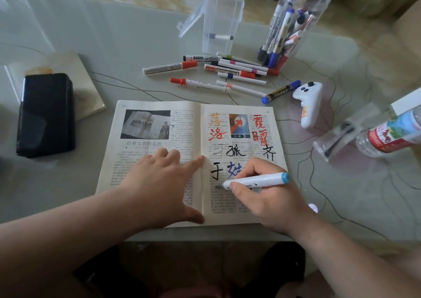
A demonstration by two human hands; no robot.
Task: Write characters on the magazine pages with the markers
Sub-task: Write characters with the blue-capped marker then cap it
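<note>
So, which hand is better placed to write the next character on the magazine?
Right. The right hand grips the white marker, its tip on the right page below the blue character. The left hand lies flat across the fold of the magazine, pressing the pages down, with no marker.

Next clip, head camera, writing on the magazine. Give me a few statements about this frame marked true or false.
1. The right hand grips a white marker with its tip on the right page of the magazine. True.
2. The left hand holds a red marker. False: it rests open on the magazine, holding nothing.
3. Handwritten characters cover the left page. False: they are on the right page; the left page shows only print and a photo.
4. Loose markers lie on the table beyond the magazine. True.
5. The clear box has its lid shut. False: it stands open.
</note>
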